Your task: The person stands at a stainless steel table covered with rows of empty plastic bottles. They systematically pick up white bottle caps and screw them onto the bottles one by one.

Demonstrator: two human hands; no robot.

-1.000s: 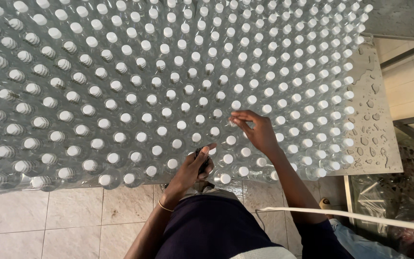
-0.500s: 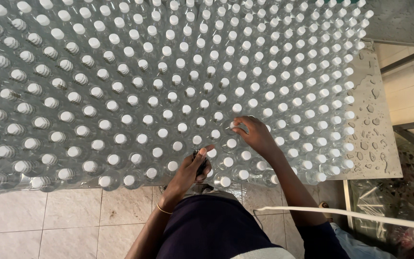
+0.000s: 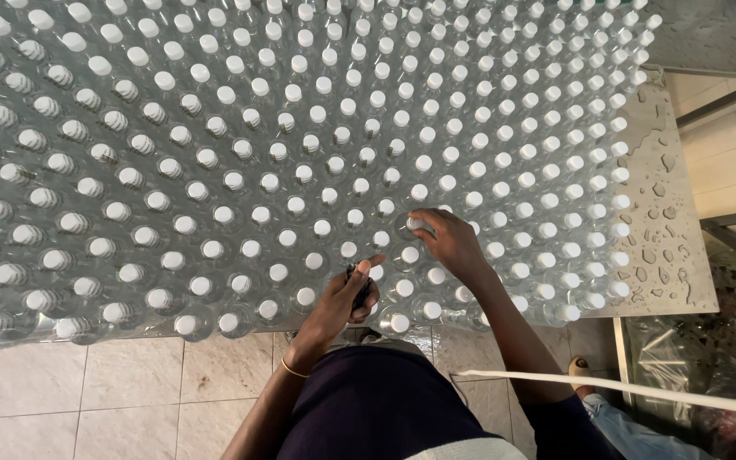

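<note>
Your left hand (image 3: 342, 298) is curled around a small dark object (image 3: 359, 290), maybe a marker; you pinch it with thumb and fingers, and the thumb points to 1 o'clock over a white cap (image 3: 376, 271). Your right hand (image 3: 446, 243) has its fingers bent together on the cap of a clear plastic bottle (image 3: 417, 225), at 1 o'clock from the left hand. Half a second ago this hand was a little more to the right; now it has moved to a bottle nearer the middle, so you go along the row. Around both hands stand many capped bottles (image 3: 215, 170). At 3 o'clock the wet metal table (image 3: 670, 196) shows its bare edge with water drops.
</note>
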